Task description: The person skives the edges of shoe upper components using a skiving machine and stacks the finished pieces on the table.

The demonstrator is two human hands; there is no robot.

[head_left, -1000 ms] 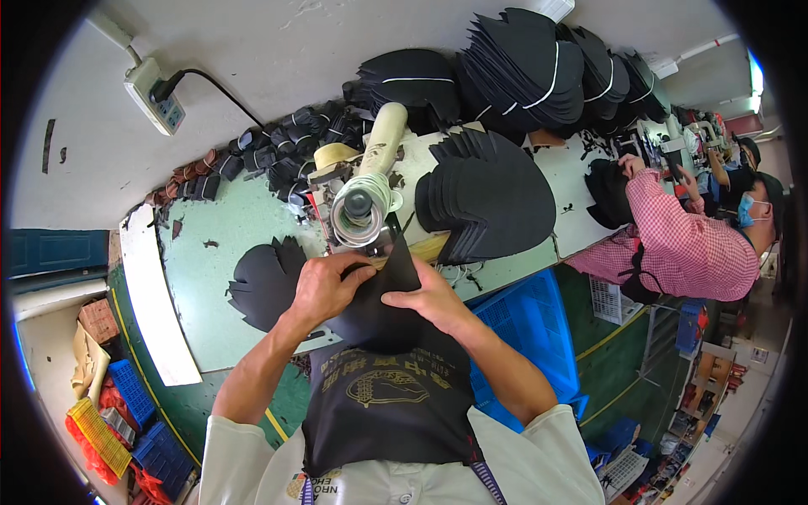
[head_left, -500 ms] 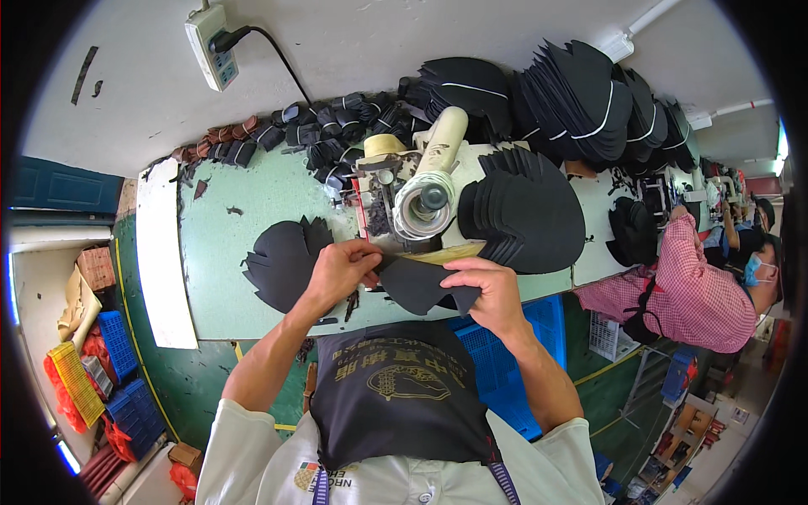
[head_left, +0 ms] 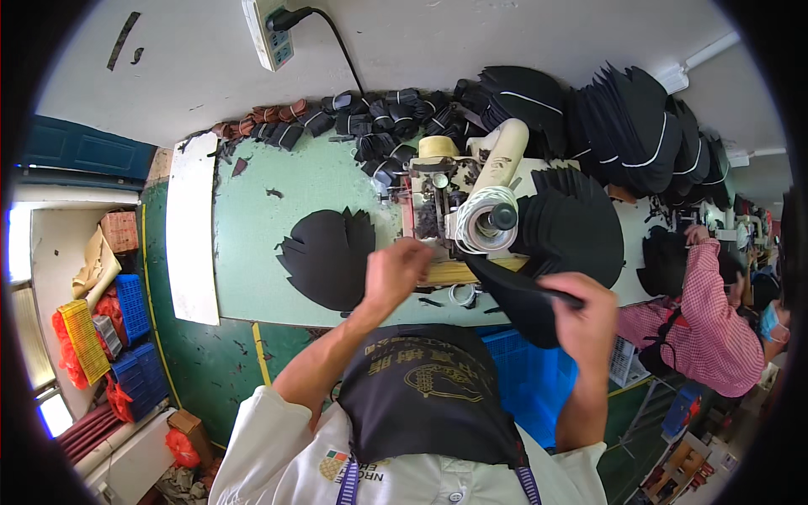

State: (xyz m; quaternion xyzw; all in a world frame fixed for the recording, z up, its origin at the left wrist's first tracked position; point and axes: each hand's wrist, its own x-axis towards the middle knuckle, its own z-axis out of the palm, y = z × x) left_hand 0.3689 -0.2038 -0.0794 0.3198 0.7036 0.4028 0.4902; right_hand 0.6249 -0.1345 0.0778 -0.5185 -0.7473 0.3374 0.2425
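Observation:
A floppy black cut piece point(head_left: 523, 310), thin like leather or fabric, hangs from my right hand point(head_left: 582, 313). Thumb and fingers grip its right end, while its far tip reaches the front of a cream bench machine point(head_left: 505, 156) with a coil of white cord point(head_left: 483, 227). My left hand point(head_left: 399, 276) is curled at the machine's front left, apart from the piece; whether its pinched fingers hold anything is hidden. Left of that hand lies a pile of black cut pieces point(head_left: 324, 257) with notched edges. Right of the machine, a fanned stack of similar pieces point(head_left: 576, 223) rests on the table.
The pale green table point(head_left: 244, 278) has tied black bundles point(head_left: 396, 109) and large tied stacks point(head_left: 627, 126) along the wall. A blue crate point(head_left: 539, 379) stands below its front edge. At the right works a person in a pink checked top point(head_left: 715, 328).
My right hand has swung the black piece to the right and toward me. My left hand has come away from it. The whole view has shifted, so the table appears further right.

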